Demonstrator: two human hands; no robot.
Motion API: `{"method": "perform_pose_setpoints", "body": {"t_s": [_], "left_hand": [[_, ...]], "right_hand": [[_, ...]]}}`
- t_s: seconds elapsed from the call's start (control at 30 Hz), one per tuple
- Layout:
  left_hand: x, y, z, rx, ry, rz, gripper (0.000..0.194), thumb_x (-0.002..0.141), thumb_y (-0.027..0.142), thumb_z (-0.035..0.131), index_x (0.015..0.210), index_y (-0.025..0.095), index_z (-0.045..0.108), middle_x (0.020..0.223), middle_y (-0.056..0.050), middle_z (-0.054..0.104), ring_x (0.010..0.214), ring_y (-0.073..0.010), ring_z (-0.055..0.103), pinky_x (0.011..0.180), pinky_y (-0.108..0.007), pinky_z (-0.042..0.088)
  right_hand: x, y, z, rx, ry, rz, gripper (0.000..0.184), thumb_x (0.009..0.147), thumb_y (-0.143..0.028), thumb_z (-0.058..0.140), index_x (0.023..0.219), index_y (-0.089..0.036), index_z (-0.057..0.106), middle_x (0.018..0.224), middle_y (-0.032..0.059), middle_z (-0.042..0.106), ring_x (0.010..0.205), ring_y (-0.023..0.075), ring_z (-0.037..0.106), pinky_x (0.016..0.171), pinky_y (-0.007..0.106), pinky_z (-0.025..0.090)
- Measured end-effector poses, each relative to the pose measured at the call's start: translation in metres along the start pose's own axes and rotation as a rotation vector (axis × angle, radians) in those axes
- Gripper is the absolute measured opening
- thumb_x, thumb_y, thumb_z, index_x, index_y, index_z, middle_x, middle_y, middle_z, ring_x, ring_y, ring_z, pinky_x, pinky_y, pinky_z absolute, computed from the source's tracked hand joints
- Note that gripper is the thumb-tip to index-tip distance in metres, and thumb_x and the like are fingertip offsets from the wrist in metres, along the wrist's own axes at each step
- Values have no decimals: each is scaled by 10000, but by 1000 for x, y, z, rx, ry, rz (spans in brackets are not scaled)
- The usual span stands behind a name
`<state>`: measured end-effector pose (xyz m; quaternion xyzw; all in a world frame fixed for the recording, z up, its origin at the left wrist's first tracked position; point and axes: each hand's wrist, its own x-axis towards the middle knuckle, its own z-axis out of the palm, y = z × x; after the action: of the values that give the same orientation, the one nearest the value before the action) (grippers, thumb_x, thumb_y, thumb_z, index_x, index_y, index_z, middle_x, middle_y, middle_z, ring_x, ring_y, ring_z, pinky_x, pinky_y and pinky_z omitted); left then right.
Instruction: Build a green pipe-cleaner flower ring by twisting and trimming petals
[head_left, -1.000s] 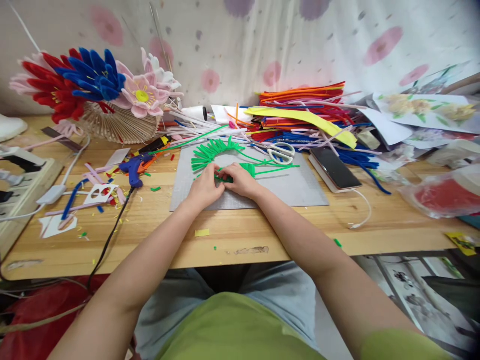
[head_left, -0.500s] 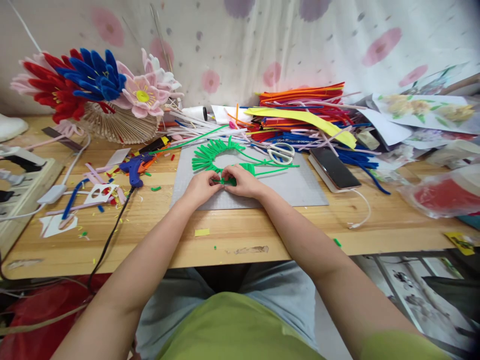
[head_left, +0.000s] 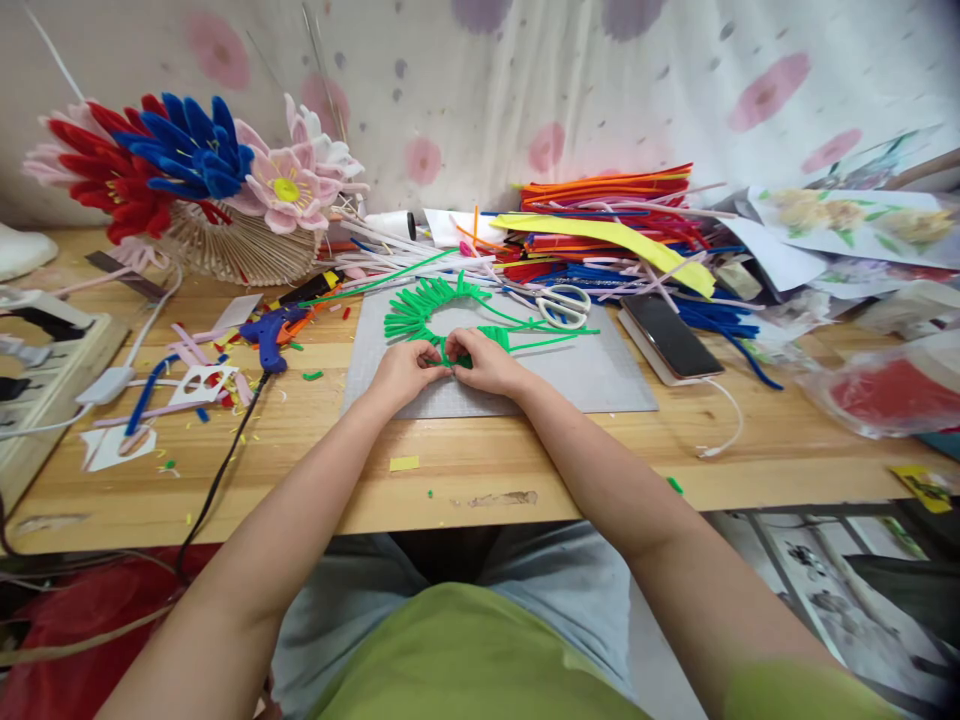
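Note:
My left hand point(head_left: 405, 372) and my right hand point(head_left: 486, 362) meet over a grey mat point(head_left: 585, 375) on the wooden table point(head_left: 480, 470). Both pinch the near end of a green pipe-cleaner piece point(head_left: 427, 305), a curved row of folded green loops that arcs away from my fingers. Loose green stems run from it to the right across the mat. The part between my fingertips is mostly hidden.
White scissors point(head_left: 564, 305) lie at the mat's far edge, a phone point(head_left: 670, 336) to their right. A heap of coloured pipe cleaners point(head_left: 615, 225) fills the back. A blue glue gun point(head_left: 266, 335) and scraps lie left, pipe-cleaner flowers point(head_left: 187, 160) behind.
Both hands have shifted slightly away from me along the green piece and their fingers have worked closer together; the rest of the table looks unchanged.

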<state>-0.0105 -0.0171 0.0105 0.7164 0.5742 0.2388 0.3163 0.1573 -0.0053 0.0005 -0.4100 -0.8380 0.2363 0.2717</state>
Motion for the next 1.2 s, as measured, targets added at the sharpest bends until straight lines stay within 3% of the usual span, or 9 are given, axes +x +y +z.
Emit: {"method": "perform_pose_setpoints", "body": {"t_s": [0.17,0.27,0.33,0.5,0.63,0.77,0.93,1.2], "left_hand": [[-2,0,1,37,51,55,221,633,300,681,790,168,596,676,17,614,565,-112,539,572,-240,401],[-7,5,2,38,219,96,276,631,227,640,894,168,579,856,-17,643,596,-101,550,628,-246,436],[-10,8,4,38,265,82,191,661,241,607,837,173,578,836,-21,647,610,-107,555,626,-248,446],[-5,5,13,-219,54,-122,195,761,353,524,743,165,575,646,-16,628,432,-90,493,426,-226,389],[0,-1,17,-328,99,-180,114,746,276,525,733,165,547,659,-18,634,464,-92,534,426,-209,387],[-3,3,13,-60,213,-99,67,737,220,500,712,184,550,601,-11,622,574,-143,586,541,-251,423],[-6,10,13,359,264,39,136,776,208,470,733,184,596,774,-77,664,771,-213,610,678,-309,409],[-12,9,14,504,229,92,191,842,252,418,862,181,594,893,-106,647,828,-247,614,672,-329,403]], "right_hand": [[1,1,3,6,13,20,206,660,-58,476,811,-198,480,799,20,560,823,170,483,732,285,396],[2,2,6,33,79,39,196,671,-77,477,825,-199,484,803,22,565,817,173,489,747,300,404],[4,2,9,69,124,71,188,673,-95,483,827,-202,485,801,20,564,803,172,494,745,307,412],[8,3,15,119,179,115,184,673,-114,497,832,-207,493,789,9,569,800,168,506,745,310,421],[9,4,17,127,199,124,150,689,-121,519,807,-207,487,783,7,577,793,164,510,740,304,421],[12,5,20,134,214,157,115,713,-155,527,807,-210,491,787,12,589,800,168,526,743,313,429],[14,6,22,138,209,186,139,717,-148,504,843,-208,502,784,9,605,816,166,548,769,320,432],[12,8,21,290,178,132,231,701,-152,511,919,-207,456,759,-14,577,740,147,563,744,305,448]]}}
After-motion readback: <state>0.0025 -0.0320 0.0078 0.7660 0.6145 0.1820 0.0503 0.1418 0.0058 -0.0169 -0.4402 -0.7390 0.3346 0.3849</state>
